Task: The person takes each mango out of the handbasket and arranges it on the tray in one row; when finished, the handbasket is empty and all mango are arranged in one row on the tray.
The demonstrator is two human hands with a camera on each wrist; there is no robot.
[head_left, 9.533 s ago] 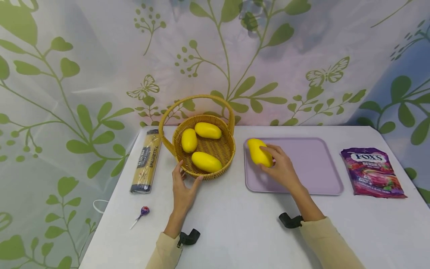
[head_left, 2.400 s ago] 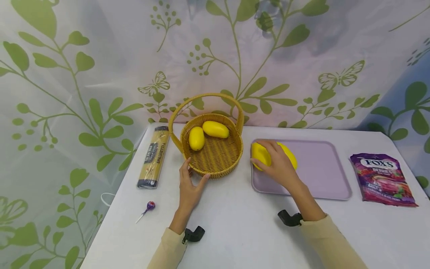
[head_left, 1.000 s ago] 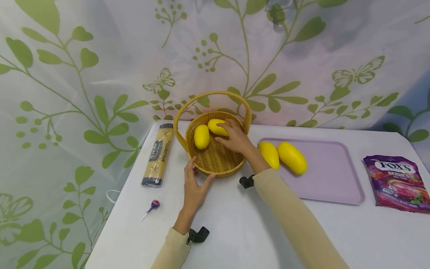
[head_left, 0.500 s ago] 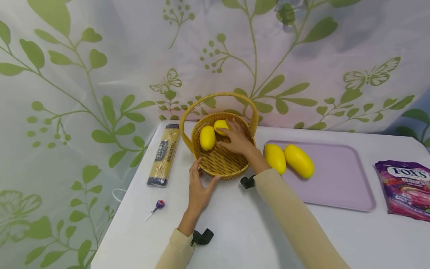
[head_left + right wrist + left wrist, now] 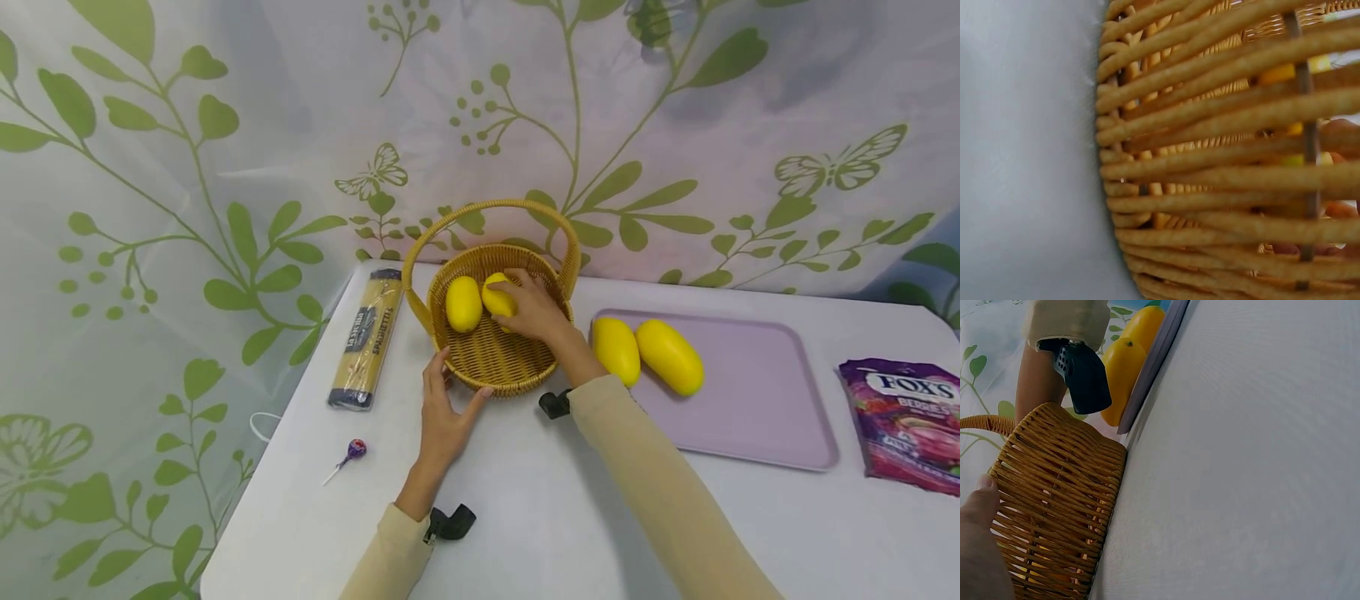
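Observation:
In the head view, my right hand (image 5: 528, 308) reaches into the round wicker basket (image 5: 502, 387) and grips a yellow mango (image 5: 497, 292), its fingers over the far side. A second mango (image 5: 464, 304) lies to its left inside the basket. My left hand (image 5: 444, 425) touches the basket's front left wall with spread thumb and fingers; its thumb (image 5: 982, 503) is at the rim in the left wrist view. Two more mangoes rest side by side on the lilac tray (image 5: 750, 392), the right one (image 5: 670, 357) tilted. The basket's weave (image 5: 1222, 150) mostly hides the right hand in the right wrist view.
The basket's tall arched handle (image 5: 491, 204) stands upright above it. Left of it lies a spaghetti pack (image 5: 367, 342), with a lollipop (image 5: 350, 457) nearer the front. A purple candy bag (image 5: 907, 421) lies right of the tray. A patterned sheet (image 5: 285, 150) hangs behind the table.
My right hand has set two mangoes on the tray, one of them from the basket, and returned to the basket. The mango under it has turned and shifted slightly towards me. My left hand stays put.

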